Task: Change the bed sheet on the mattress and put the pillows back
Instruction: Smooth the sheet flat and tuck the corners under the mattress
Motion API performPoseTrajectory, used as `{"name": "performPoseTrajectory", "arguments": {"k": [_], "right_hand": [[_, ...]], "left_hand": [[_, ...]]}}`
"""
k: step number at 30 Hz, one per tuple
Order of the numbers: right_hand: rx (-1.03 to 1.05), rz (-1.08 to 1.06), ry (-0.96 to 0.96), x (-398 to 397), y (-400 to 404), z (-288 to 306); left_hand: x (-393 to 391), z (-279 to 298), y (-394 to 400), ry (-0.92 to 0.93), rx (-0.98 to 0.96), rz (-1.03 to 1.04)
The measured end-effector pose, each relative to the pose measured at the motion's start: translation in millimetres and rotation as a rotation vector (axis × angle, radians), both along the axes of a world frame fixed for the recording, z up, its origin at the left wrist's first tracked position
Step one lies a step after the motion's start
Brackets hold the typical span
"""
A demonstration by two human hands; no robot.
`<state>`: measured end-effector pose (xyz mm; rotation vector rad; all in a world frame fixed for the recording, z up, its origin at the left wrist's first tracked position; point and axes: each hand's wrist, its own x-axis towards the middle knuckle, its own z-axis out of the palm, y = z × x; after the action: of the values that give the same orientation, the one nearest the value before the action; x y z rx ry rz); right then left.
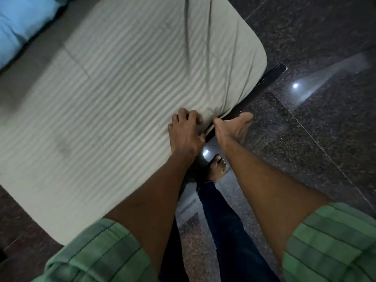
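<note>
While your left hand [186, 131] clutches the striped sheet [114, 94] at the mattress edge, your right hand [234, 125] reaches alongside with fingers straight and apart, above the floor [315, 139].

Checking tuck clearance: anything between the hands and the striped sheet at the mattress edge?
Nothing visible. The left hand already presses curled fingers into the pale grey-striped bed sheet at the mattress edge. The right hand is right beside it at the sheet's side edge, over the dark bed frame; its fingers are blurred.
</note>
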<state>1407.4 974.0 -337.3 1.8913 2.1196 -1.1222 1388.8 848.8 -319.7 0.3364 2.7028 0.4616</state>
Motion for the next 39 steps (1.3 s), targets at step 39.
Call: {"name": "performPoseTrajectory", "arguments": {"k": [39], "right_hand": [[0.422, 0.469, -0.001, -42.3, 116.2, 3.5]], "left_hand": [[-36.8, 0.5, 71.0, 0.106, 0.117, -0.011]]}}
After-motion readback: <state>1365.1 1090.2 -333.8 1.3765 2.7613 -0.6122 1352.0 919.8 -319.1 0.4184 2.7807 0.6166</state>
